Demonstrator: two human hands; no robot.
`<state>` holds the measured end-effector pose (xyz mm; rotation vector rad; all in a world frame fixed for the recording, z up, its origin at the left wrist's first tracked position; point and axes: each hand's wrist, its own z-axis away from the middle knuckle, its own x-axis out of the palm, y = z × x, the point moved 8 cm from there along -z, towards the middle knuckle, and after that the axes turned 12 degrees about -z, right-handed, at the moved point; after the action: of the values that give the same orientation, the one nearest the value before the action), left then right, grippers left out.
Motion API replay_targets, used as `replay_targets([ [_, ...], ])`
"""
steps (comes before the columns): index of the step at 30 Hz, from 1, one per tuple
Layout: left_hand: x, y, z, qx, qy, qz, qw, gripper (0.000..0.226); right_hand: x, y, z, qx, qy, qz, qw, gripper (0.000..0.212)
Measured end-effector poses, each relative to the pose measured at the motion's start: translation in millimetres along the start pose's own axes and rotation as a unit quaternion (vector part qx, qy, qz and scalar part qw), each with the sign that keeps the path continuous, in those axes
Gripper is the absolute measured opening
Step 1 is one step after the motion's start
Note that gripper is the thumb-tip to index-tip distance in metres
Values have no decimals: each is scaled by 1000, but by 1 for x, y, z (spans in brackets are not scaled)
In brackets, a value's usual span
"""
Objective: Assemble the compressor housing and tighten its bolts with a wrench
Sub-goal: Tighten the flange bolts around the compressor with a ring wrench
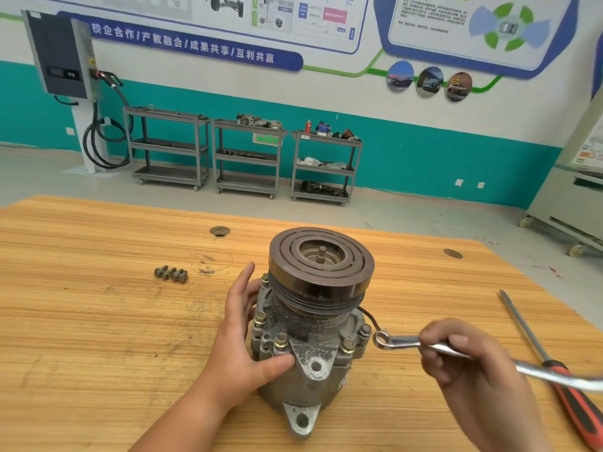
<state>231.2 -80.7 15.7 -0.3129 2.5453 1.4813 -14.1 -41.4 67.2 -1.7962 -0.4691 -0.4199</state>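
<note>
The grey compressor housing (310,363) stands upright on the wooden workbench (98,305), its dark pulley (321,262) on top. Several bolts (280,340) sit in the flange around the body. My left hand (243,340) holds the housing's left side, thumb across its front. My right hand (463,353) grips a shiny ring wrench (398,341) by its shaft. The wrench's ring end hangs just right of the flange, close to a bolt (364,330) but apart from it.
Three loose bolts (171,274) lie on the bench to the left. A screwdriver (551,367) with a red and black handle lies along the right side, under the wrench's tail. Holes (219,230) mark the bench top. Grey shelf carts (248,158) stand at the far wall.
</note>
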Motion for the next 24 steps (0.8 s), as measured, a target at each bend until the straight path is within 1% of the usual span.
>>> replay_targets([
  [2,0,0,0,-2,-1,-2,1000,117,-1,6,-17,45,-37,-18,998,52],
  [5,0,0,0,-5,-1,-4,1000,120,4,14,-43,89,-105,1,991,45],
  [10,1,-1,0,-7,-1,-9,1000,123,18,28,-72,169,-218,3,961,30],
  [12,0,-1,0,-6,-1,-10,1000,123,22,32,-79,181,-251,26,951,17],
  [14,0,-2,1,-4,-1,-10,1000,120,26,37,-83,176,-274,51,944,13],
  [16,0,-3,1,-3,-1,-11,1000,117,26,41,-84,177,-286,48,940,17],
  [18,0,-3,1,-2,1,-14,1000,117,25,40,-82,173,-293,45,939,14],
  [21,0,-4,1,-5,-1,-14,1000,118,10,37,-77,152,-238,61,958,20],
  [24,1,-3,1,-4,-3,-12,1000,121,0,23,-59,95,-191,82,974,19],
])
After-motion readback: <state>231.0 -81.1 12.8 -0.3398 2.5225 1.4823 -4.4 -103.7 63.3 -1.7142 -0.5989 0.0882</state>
